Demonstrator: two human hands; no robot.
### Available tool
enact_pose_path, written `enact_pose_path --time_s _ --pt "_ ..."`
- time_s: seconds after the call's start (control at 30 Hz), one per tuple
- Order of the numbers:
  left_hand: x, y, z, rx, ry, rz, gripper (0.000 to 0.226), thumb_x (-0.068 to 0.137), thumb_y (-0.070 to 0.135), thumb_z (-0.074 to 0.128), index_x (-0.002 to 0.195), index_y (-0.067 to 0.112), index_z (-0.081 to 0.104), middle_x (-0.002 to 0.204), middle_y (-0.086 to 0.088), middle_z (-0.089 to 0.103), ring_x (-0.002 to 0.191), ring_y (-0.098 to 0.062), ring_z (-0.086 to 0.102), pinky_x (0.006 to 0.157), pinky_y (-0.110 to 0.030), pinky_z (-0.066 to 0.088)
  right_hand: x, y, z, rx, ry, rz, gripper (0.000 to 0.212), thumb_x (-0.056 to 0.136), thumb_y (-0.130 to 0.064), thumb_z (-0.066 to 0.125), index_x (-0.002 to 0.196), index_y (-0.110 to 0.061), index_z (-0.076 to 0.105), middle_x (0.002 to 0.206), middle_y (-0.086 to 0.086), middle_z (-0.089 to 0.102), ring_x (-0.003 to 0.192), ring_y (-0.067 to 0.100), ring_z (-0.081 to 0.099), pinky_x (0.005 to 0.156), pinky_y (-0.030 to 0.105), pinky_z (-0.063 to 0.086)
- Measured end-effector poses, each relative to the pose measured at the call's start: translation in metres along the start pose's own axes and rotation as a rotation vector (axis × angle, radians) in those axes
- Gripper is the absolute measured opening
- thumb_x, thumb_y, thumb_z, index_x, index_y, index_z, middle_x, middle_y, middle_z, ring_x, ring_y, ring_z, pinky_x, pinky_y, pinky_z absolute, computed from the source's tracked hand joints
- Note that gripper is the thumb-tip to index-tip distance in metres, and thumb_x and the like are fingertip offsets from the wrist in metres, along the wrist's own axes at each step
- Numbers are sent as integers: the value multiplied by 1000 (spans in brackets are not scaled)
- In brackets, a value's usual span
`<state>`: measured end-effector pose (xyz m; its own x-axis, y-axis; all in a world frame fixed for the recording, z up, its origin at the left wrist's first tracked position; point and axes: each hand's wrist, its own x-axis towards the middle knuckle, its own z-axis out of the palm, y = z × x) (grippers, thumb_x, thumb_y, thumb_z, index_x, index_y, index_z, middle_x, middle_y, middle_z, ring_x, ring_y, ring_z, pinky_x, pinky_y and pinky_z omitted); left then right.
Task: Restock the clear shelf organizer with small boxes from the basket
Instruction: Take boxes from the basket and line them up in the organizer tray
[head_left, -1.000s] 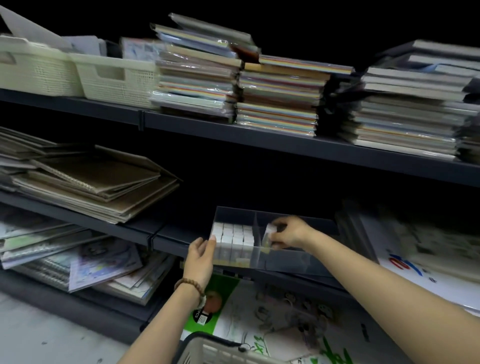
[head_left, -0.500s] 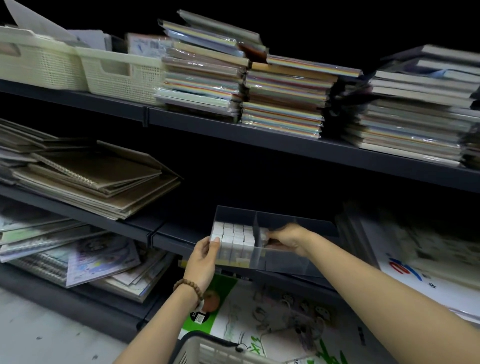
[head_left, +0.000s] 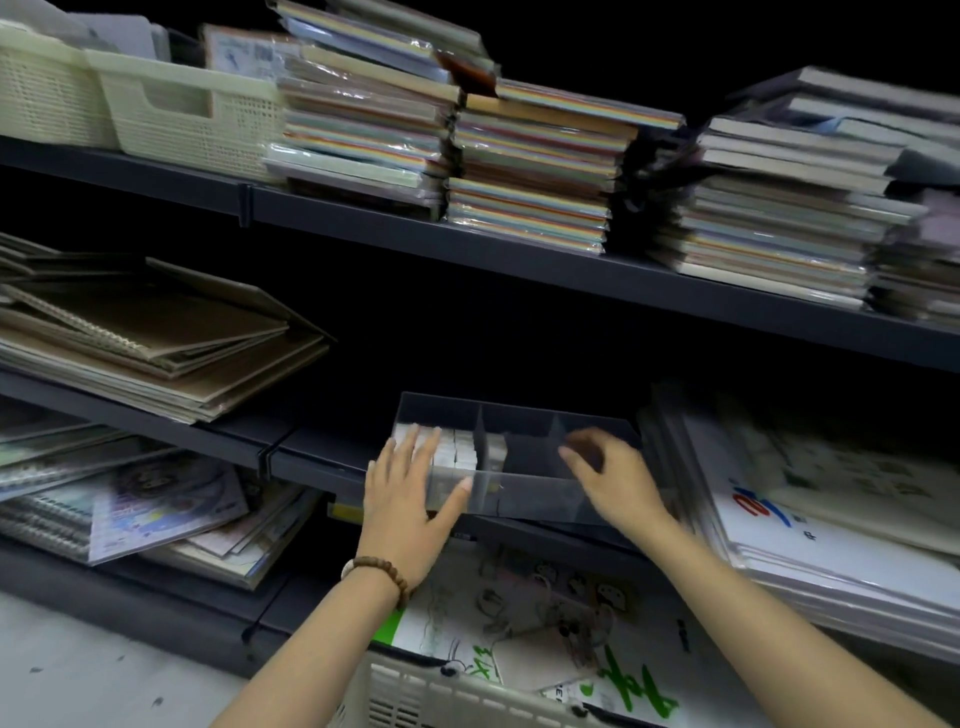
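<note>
Organizer (head_left: 535, 496), clear plastic, divided into compartments side by side, stands on the middle shelf (head_left: 311, 452); its near wall appears to sit at or past the shelf's near lip. Small boxes (head_left: 457, 452), white, are packed upright in the left compartment, with a few more just right of the first divider (head_left: 493, 449); the compartments further right look bare. Hazards, as judged: weight is all at the left end, so a downward press or a pull toward the near side could tip or slide the tray off the lip and spill the rows. A careless sweep across the packed rows could knock boxes over, and the open space right of the divider gives the few there no support. Left hand (head_left: 410, 499), beaded bracelet (head_left: 384, 569) at the wrist, lies flat with fingers straight over the near-left corner, fingertips on the box tops, thumb spread along the near wall. Right hand (head_left: 613, 478), blurred, hovers at the right compartment's near wall, fingers loosely bent and apart, nothing visible between them. Basket (head_left: 415, 691), white lattice, sits nearest, below both forearms and well apart from the tray; its contents cannot be made out.
</note>
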<state>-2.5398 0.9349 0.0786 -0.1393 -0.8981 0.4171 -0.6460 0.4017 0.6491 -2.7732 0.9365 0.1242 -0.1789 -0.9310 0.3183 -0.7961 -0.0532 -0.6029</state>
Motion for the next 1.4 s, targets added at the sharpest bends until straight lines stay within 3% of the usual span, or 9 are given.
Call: enact_pose_path --time_s 0.13,0.43,0.7,0.9,1.0,1.13,1.23,1.3,1.4 --pt "-6 5 8 201 -122 34 59 89 63 28 143 40 24 154 15 12 143 -12 -10 116 -39 -9 -29 33 -11 -175 -100 -10 35 90 -43 56 113 -18 64 112 -4 65 105 16 59 81 23 43" --pt "-12 2 -1 160 -175 102 56 88 60 36 141 41 29 153 15 18 143 -8 -3 117 -35 9 -52 33 -6 -73 73 -37 22 89 -37 58 89 -20 71 91 -7 69 90 17 61 90 43 44" --pt "-22 4 -1 187 -189 132 57 89 60 32 142 42 24 155 14 12 143 -8 -8 119 -35 3 -64 34 -3 -145 174 -88 21 90 -38 57 89 -22 70 88 -7 69 87 17 59 78 24 25" --pt "-38 5 -5 87 -151 205 60 89 62 33 142 34 32 152 16 17 141 -2 2 118 -32 4 -77 30 -12 40 217 -140 17 91 -30 58 105 -23 62 103 -13 58 105 10 52 95 24 37" --pt "-64 -8 0 64 -258 209 60 88 65 33 140 35 35 147 20 23 140 -2 10 116 -29 10 -100 34 -11 114 260 -201 13 91 -26 58 104 -25 58 104 -16 52 103 -1 48 91 8 33" --pt "-112 -46 25 127 -587 56 58 88 58 37 140 32 36 148 13 31 137 -6 23 112 -26 19 -139 62 27 235 17 -87 11 89 -15 61 99 -18 62 98 -9 57 86 4 56 75 10 42" --pt "-153 -82 55 230 -856 -78 58 91 55 39 143 31 31 150 7 30 137 -11 27 112 -28 24 -174 100 75 292 -286 207 15 89 -10 61 103 -9 63 105 6 62 89 15 59 72 8 42" --pt "-178 -103 78 232 -956 -197 57 92 53 40 143 28 30 151 2 29 138 -16 28 111 -28 25 -200 130 106 281 -465 373 19 89 -10 61 108 -4 62 110 9 63 98 17 59 76 6 41" --pt "-210 -129 113 128 -1023 -451 49 95 39 45 138 17 39 147 -7 35 133 -21 37 108 -28 31 -238 176 145 207 -617 556 26 89 -14 62 112 -2 62 115 12 63 109 23 58 87 22 43"
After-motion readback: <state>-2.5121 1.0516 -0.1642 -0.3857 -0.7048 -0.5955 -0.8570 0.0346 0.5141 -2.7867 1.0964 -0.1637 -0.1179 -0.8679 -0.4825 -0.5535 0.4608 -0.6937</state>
